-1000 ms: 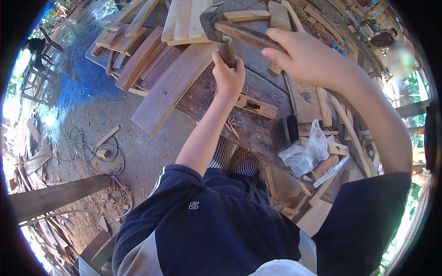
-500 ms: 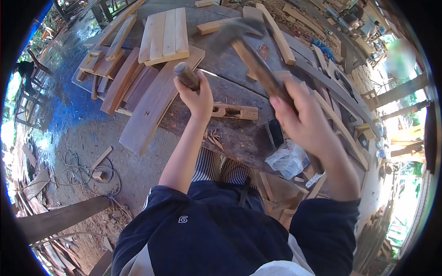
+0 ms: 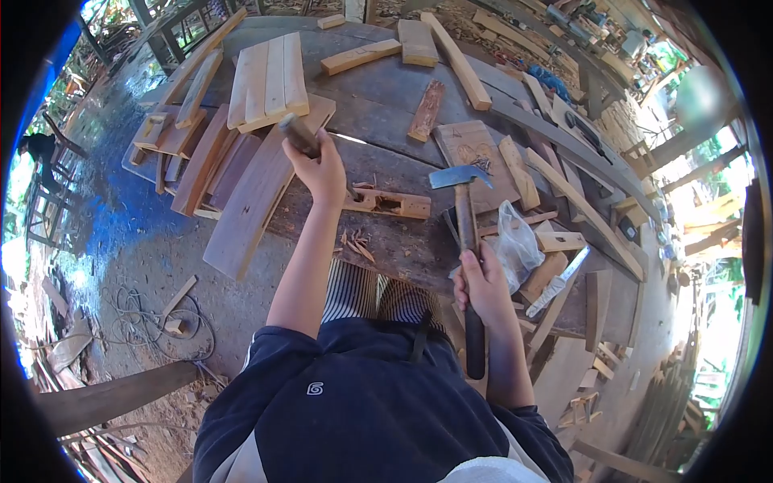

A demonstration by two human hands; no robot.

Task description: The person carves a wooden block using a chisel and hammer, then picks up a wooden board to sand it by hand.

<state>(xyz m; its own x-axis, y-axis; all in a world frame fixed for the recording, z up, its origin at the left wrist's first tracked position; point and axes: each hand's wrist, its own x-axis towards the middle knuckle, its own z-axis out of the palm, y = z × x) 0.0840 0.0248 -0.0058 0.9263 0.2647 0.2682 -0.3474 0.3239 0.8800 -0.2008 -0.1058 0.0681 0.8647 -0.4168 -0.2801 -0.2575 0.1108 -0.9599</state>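
Steel glints on the head of a hammer (image 3: 465,217) in the head view, its wooden handle gripped by the right hand (image 3: 483,286) with fingers wrapped round it. The hammer points away from the body, well apart from the tool in the other hand. The left hand (image 3: 320,173) is closed round a chisel (image 3: 299,135), its round handle tilted up and to the left. A slim shaft shows beside the wrist, at the left part of a mortised wooden block (image 3: 415,207); its tip is hidden. That block lies on the dark workbench (image 3: 403,256), just in front of the body, with curled shavings (image 3: 357,244) near it. A wide plank (image 3: 270,189) slants left of the left hand, and a clear plastic bag (image 3: 515,249) sits just beyond the right hand's fingers.
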